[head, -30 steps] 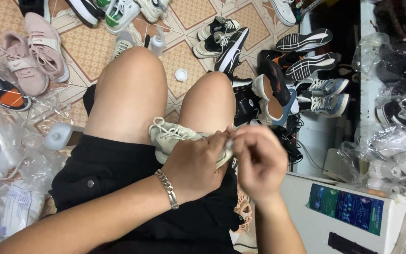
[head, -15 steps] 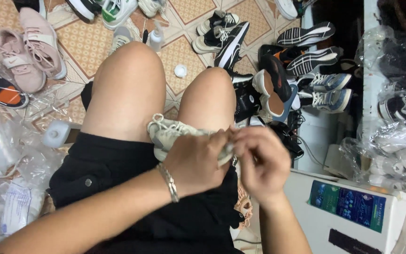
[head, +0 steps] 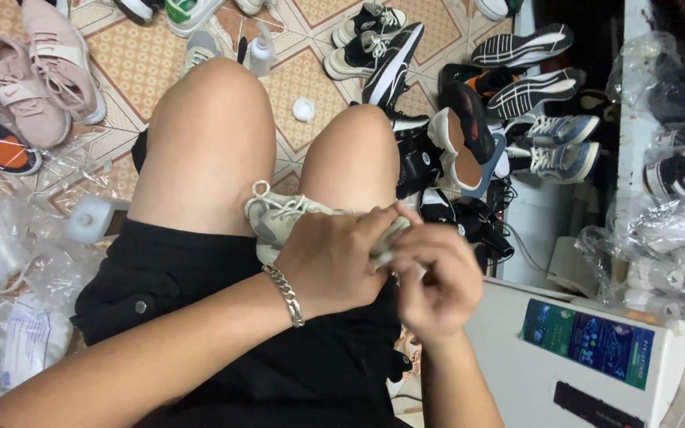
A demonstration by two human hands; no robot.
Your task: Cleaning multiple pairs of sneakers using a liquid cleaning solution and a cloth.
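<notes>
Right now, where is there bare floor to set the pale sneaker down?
Bare tile lies between the pink sneakers and the left knee, and a smaller patch near the white cap. Right of the knees it is crowded with the dark shoe pile. Both hands, left hand and right hand, hold the pale sneaker.

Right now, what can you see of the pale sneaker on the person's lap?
The pale sneaker is cream-grey with white laces, seemingly knit or mesh fabric. It lies across the lap between the thighs, resting on black shorts. The left hand covers its right end and holds it; the right hand touches that end. Its sole and heel are hidden.
</notes>
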